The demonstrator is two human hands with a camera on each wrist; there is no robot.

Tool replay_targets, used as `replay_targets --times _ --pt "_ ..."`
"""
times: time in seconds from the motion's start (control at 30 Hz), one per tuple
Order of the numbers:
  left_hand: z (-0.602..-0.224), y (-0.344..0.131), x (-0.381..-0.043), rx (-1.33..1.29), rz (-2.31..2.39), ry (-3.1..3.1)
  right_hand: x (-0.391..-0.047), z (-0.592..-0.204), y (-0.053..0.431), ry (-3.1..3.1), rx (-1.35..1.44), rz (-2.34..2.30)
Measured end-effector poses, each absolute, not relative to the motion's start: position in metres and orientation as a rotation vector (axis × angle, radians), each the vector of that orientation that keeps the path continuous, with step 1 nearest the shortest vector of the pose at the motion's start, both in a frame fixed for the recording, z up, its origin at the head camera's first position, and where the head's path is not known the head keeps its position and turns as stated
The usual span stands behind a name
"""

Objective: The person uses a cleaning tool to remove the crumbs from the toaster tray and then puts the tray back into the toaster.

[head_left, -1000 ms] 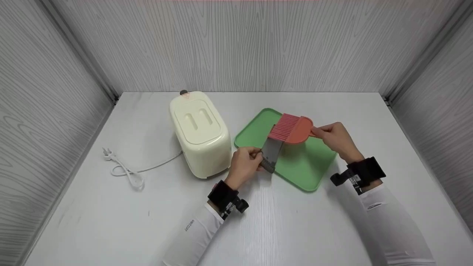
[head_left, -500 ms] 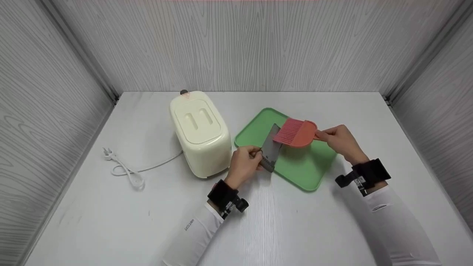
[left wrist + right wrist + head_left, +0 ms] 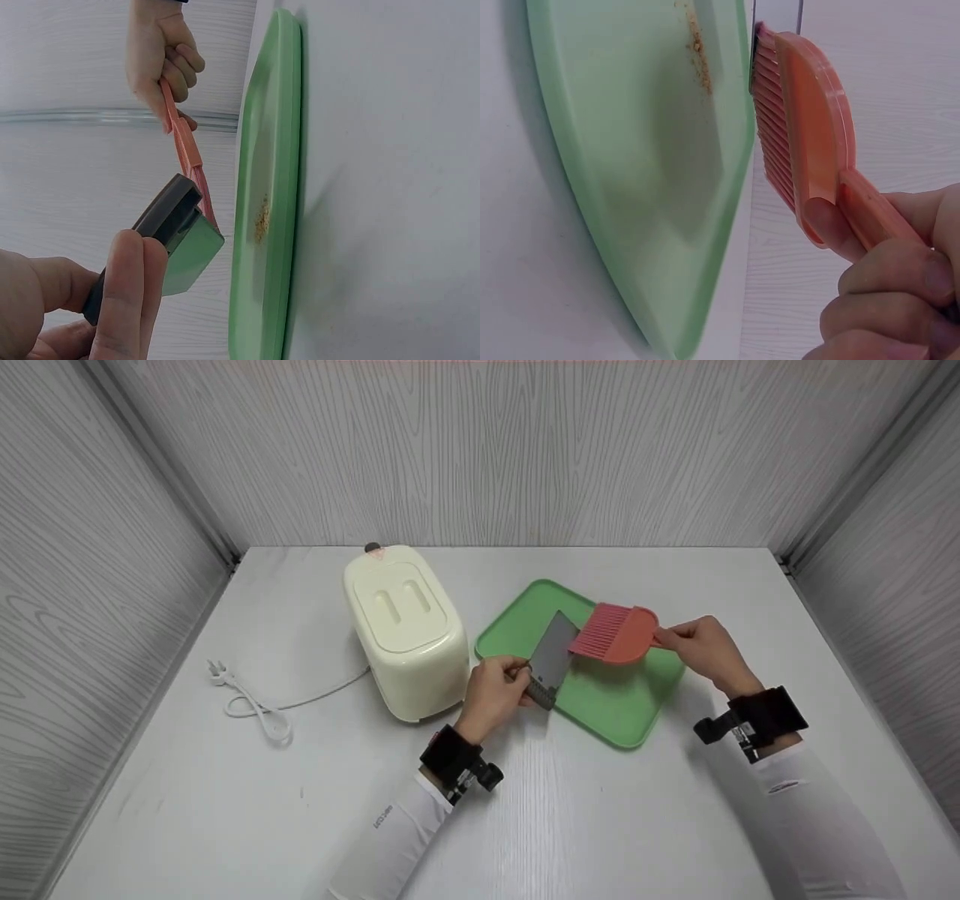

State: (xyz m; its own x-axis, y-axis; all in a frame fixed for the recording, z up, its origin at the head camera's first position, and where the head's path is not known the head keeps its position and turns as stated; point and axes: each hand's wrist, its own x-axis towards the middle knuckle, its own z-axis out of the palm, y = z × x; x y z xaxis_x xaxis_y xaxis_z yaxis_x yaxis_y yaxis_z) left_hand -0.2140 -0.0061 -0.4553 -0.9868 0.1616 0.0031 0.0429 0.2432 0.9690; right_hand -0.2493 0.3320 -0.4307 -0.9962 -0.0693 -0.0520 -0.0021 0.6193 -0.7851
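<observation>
My left hand (image 3: pixel 495 694) pinches the dark edge grip of a flat metal crumb tray (image 3: pixel 553 649), held tilted above a green tray (image 3: pixel 615 709). In the left wrist view the metal face mirrors the green below. My right hand (image 3: pixel 701 649) grips the handle of an orange brush (image 3: pixel 634 636) with pinkish bristles. Its bristle tips lie right at the crumb tray's right edge in the head view. Small brown crumbs (image 3: pixel 697 49) lie on the green tray beneath, visible in both wrist views.
A cream toaster (image 3: pixel 409 637) with its lid on stands left of the green tray. Its white cord (image 3: pixel 322 699) runs left to a plug (image 3: pixel 220 673) on the white table. Grey wood-grain panels (image 3: pixel 487 450) wall in the back and sides.
My right hand has drawn the brush right and slightly toward me, its bristles sliding across the crumb tray to its edge. More of the metal shows. My left hand stays almost in place.
</observation>
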Motion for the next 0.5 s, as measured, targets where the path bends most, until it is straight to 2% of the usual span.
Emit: replay_targets --times 0.5 --pt "-0.4535 -0.0054 -0.2138 0.17 1.842 2.4 -0.2457 -0.4292 0.3385 2.943 -0.057 -1.222"
